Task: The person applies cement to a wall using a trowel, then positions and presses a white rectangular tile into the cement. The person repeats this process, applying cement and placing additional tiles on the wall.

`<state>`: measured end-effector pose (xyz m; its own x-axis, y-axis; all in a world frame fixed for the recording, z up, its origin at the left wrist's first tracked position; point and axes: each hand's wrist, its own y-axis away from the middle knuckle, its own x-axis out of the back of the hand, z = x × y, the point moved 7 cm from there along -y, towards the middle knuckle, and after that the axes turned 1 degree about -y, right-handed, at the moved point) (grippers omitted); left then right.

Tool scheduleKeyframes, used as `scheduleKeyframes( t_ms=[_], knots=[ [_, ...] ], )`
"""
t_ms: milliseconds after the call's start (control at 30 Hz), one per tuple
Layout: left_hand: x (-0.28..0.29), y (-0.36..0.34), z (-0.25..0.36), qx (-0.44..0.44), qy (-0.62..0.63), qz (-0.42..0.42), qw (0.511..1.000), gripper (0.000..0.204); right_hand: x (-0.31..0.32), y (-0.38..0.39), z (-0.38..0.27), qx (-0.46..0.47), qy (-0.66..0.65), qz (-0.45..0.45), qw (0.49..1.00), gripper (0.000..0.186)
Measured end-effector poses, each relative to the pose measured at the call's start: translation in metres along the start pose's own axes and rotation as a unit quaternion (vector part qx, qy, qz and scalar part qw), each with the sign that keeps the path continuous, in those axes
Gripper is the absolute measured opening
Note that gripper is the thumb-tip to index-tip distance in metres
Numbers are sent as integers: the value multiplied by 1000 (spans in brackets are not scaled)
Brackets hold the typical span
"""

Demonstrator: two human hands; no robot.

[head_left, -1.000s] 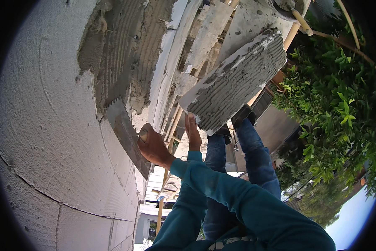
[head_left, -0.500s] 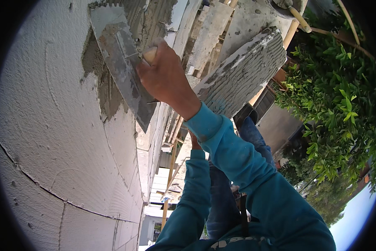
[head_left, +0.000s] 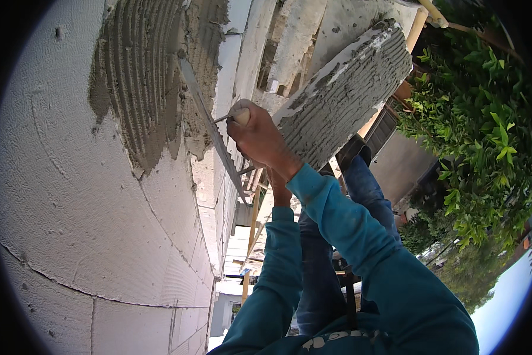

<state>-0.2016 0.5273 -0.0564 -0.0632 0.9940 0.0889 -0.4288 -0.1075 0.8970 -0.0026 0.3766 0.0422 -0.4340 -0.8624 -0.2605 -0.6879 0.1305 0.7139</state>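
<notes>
My right hand [head_left: 264,137] is closed round the handle of a notched trowel [head_left: 209,121]. The metal blade is seen nearly edge-on, its upper end against the grey mortar [head_left: 140,71] on the pale block wall [head_left: 94,195]. Combed ridges run through that mortar. Below and partly behind the right hand is my left hand [head_left: 279,188]; its fingers are hidden. Just right of both hands, a slab [head_left: 343,94] coated with ridged grey mortar lies tilted, and whether the left hand touches it cannot be seen.
Wooden planks [head_left: 295,44] lie along the wall beyond my hands. A mortar-stained board [head_left: 352,26] is behind the slab. Leafy bushes [head_left: 485,136] fill the right side. My legs in jeans [head_left: 319,272] and a dark shoe [head_left: 354,151] show below the slab.
The right hand has drawn the trowel down and right across the wall, turning its blade edge-on. More ridged mortar is uncovered. The left hand stays low by the slab.
</notes>
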Motion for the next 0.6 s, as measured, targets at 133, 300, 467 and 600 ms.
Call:
scheduleKeyframes(
  t_ms=[133,300,467,600],
  knots=[
    [4,-5,-9,-9,-21,23,999,96,39,-124,-57,83,-43,-7,996,15],
    [5,-11,-12,-3,10,-9,1000,97,1,-97,-23,68,122,22,990,29],
    [3,-7,-12,-4,4,59,998,90,-51,-12,40,22,133,-35,990,40],
    [-2,-2,-7,-7,9,67,998,88,-80,38,74,-31,102,-77,991,38]
  ],
)
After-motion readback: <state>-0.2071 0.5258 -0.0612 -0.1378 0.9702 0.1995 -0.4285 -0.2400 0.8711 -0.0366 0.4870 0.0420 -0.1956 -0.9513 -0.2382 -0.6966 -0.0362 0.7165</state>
